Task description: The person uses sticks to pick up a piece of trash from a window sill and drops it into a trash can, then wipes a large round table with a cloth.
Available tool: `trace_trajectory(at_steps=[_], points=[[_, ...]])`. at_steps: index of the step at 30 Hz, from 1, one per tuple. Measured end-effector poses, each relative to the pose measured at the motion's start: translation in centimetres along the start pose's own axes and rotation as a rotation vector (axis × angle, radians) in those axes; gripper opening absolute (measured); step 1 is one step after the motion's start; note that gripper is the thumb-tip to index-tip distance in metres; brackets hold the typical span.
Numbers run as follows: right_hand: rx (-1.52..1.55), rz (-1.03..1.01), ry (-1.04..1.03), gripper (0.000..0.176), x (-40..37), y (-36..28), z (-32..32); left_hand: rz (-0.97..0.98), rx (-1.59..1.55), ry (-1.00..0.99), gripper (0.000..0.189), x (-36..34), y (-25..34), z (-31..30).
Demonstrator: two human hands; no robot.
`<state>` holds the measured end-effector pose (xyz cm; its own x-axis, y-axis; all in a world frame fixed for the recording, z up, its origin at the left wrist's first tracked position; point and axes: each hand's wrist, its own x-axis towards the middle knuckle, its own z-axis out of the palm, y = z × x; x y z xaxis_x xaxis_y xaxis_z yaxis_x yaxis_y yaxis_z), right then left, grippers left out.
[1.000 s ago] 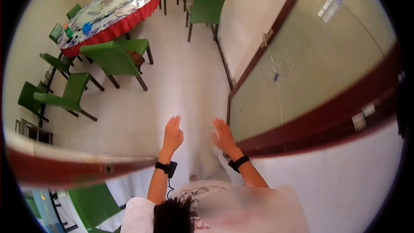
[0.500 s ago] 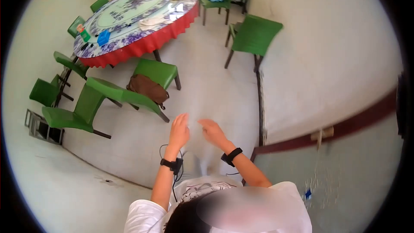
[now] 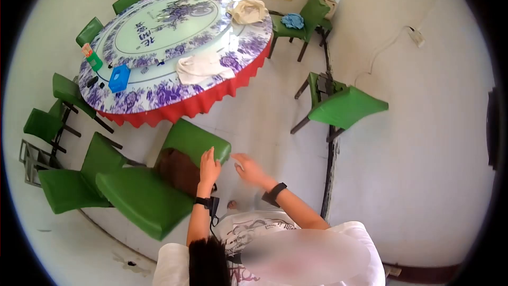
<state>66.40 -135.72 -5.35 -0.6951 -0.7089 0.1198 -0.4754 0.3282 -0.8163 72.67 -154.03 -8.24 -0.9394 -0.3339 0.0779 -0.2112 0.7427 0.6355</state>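
My left hand [image 3: 210, 169] is held out in front of my body with its fingers stretched, and nothing is in it. In view it overlaps the edge of a green chair [image 3: 182, 135] and a brown bag [image 3: 179, 172] lying on that seat. Close to its right is my right hand [image 3: 251, 171], also without anything in it, fingers apart and reaching toward the left one over the pale floor [image 3: 275, 143]. Each wrist wears a black strap, and a cable hangs from the left one.
Ahead stands a round table [image 3: 153, 95] with a floral top and red skirt. It carries cream cloths [image 3: 203, 68], a blue box [image 3: 119, 78] and a green bottle [image 3: 93, 59]. Green chairs surround it; another green chair [image 3: 346, 107] is by the right wall [image 3: 418, 127].
I have moved forward: the table and chairs appear nearer, and the doorway at right has dropped mostly out of view. Both hands stay raised in front, holding nothing.
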Motion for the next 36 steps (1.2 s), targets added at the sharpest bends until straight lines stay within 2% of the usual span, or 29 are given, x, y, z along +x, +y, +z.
trace_trajectory(at_steps=[5,9,11,12,13,15,17,19,21,23,26,28,31,35,36], points=[[-0.146,-0.052,-0.024,0.047,18.3,7.8,-3.2,0.031,0.051,0.174,0.057,16.2,-3.1,0.1],[-0.279,-0.248,0.02,0.054,36.0,15.1,-3.0,-0.068,0.249,0.26,0.062,31.9,-4.6,-3.5],[-0.336,-0.323,-0.019,0.058,44.5,17.5,-1.6,-0.116,0.302,0.234,0.064,39.3,-9.2,-3.9],[-0.365,-0.362,-0.022,0.058,47.4,17.7,-1.9,-0.156,0.178,0.303,0.062,42.6,-11.7,-2.8],[-0.315,-0.395,-0.119,0.058,49.1,18.1,-2.4,-0.199,0.057,0.341,0.06,44.2,-13.9,-1.8],[-0.232,-0.429,-0.295,0.057,52.1,19.9,-5.7,-0.248,0.231,0.286,0.054,47.8,-13.7,1.3],[-0.212,-0.424,-0.378,0.052,53.1,22.6,-10.3,-0.199,0.231,0.377,0.041,50.0,-9.6,5.6],[-0.279,-0.414,-0.425,0.049,52.3,25.9,-16.7,-0.232,0.124,0.231,0.041,51.8,-3.7,8.7],[-0.252,-0.444,-0.475,0.048,51.8,29.9,-22.9,-0.395,-0.027,-0.064,0.046,54.3,3.0,9.3],[-0.36,-0.432,-0.544,0.048,51.3,35.7,-27.6,-0.261,0.014,0.085,0.052,54.8,6.1,15.1],[-0.609,-0.333,-0.541,0.052,53.4,35.7,-33.6,-0.27,0.077,0.016,0.06,58.1,9.6,18.7],[-0.688,-0.27,-0.596,0.055,55.3,36.4,-34.7,-0.288,0.116,0.051,0.064,59.2,10.4,19.2],[-0.472,-0.347,-0.612,0.06,57.3,37.1,-32.0,-0.269,0.131,0.055,0.065,58.7,9.0,18.5],[-0.434,-0.59,-0.803,0.068,60.2,32.8,-25.7,-0.589,0.188,0.178,0.059,54.4,4.9,13.5],[-0.416,-0.668,-0.819,0.069,60.4,31.2,-23.4,-0.583,0.311,0.202,0.057,52.7,3.5,11.7]])
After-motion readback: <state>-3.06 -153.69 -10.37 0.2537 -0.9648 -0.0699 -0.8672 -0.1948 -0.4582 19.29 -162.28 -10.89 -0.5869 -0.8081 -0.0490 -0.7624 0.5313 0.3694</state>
